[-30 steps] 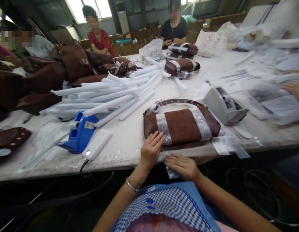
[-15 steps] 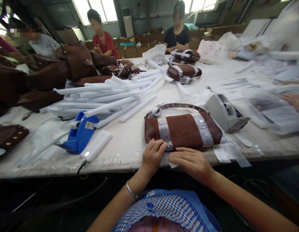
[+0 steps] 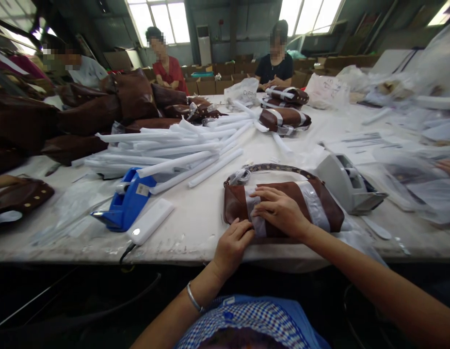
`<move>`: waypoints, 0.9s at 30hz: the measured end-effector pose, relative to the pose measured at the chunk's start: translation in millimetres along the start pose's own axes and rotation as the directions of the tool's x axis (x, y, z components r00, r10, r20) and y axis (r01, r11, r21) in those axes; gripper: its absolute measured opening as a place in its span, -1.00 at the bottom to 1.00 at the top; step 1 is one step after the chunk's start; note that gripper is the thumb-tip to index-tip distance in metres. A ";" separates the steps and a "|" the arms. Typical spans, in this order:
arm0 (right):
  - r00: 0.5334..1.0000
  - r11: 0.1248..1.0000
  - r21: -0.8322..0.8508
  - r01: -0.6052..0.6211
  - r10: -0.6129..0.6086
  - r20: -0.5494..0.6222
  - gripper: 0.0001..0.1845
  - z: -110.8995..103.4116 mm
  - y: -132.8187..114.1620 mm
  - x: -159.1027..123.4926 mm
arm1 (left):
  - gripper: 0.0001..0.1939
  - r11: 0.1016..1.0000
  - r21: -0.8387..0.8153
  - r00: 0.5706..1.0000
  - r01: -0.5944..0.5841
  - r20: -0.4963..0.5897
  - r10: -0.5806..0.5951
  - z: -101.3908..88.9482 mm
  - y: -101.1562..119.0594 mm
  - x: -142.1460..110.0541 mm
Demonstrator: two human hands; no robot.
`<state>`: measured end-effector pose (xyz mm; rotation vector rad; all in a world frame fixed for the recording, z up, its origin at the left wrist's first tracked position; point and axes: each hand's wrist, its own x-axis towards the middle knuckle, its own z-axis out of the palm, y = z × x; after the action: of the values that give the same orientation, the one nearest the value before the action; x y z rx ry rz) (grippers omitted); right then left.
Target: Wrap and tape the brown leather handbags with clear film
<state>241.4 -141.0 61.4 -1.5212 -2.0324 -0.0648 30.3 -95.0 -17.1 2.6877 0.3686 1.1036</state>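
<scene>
So the room was a big workshop, bright windows up past 12, cardboard boxes below them. A long white table filled most of the view, scuffed along the near edge. Taking the bag in hand as the clock's center, a heap of brown bags sat at 10, with a pile of white rolls in front of it.

The brown bag lay on its side by the table's near edge, its strap arched at 12. The right hand lay across it, fingers slightly spread and flat over the left strip. The left hand, at 8, had its fingers bent and close together, tips on the bag's lower edge; can't tell if they were pinching anything.

Counts: three wrapped bags at 12, two stacked; two tape dispensers, one blue at 9 and one gray at 2; two shiny strips around the bag; one bracelet on the left wrist. Too many rolls to count.
</scene>
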 end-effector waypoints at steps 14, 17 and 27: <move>0.983 0.983 -0.053 -0.175 0.171 -0.070 -0.79 13.2 34.2 13.7 | -0.62 0.997 0.069 0.997 -0.041 0.063 0.036 -1.7 -3.2 5.3; 0.968 0.969 -0.138 -0.205 0.180 -0.177 -0.84 -10.0 48.3 -3.2 | -0.58 0.998 0.049 1.000 -0.024 0.009 0.024 1.8 -1.4 3.7; 0.314 0.412 0.084 -0.907 0.797 -0.516 -0.72 -162.5 158.6 -133.1 | -0.50 0.992 0.097 0.994 -0.085 -0.065 0.092 7.9 -8.6 0.8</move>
<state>474.1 -262.2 83.2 -2.2810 -0.5983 -0.2277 35.1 -87.5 -24.6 2.7774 0.3231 1.2374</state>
